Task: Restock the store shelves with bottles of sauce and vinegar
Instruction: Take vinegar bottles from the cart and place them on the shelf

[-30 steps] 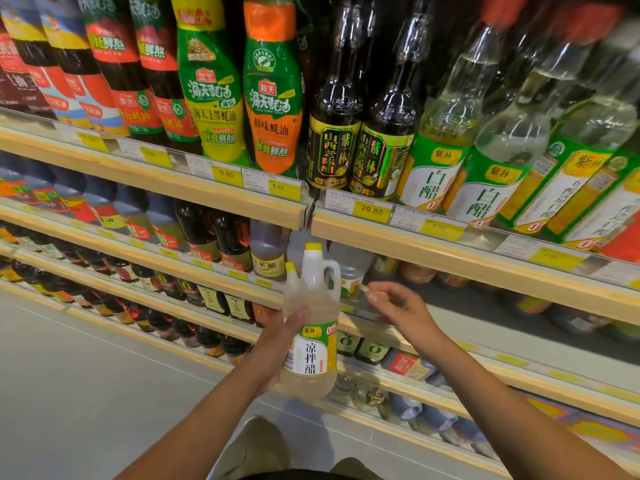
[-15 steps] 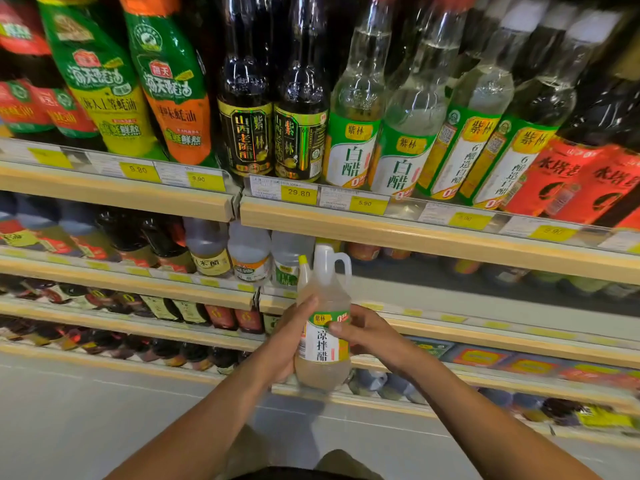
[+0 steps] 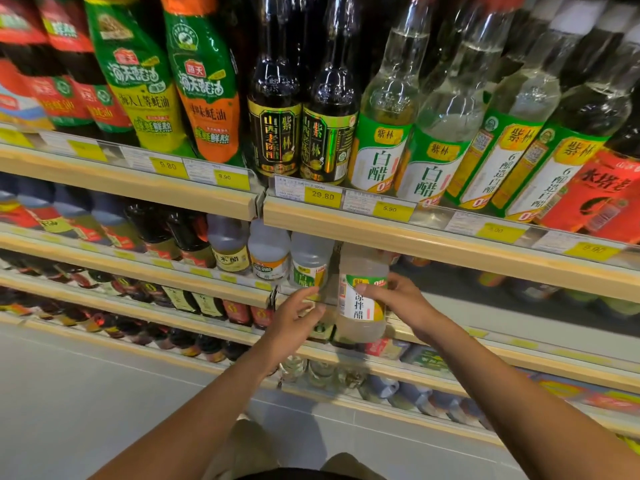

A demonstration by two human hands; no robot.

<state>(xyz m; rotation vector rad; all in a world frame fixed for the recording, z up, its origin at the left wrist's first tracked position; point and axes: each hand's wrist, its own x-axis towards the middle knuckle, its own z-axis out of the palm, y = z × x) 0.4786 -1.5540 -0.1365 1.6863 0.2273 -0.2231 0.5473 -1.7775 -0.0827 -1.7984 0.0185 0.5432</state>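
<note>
Your right hand [image 3: 398,301] grips the pale vinegar jug [image 3: 362,306], fingers curled round its label from 3 o'clock, steering it under the upper ledge into the gap on the second shelf [image 3: 512,320]. Your left hand [image 3: 298,315] sits just beside it at 9 o'clock, fingers spread and loose, apparently ready to steady it. A white-vinegar bottle [image 3: 308,259] stands at 10 o'clock, likely its row mate

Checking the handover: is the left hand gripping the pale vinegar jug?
No: the left hand is apart from the pale plastic vinegar jug; the right hand holds it.
</note>
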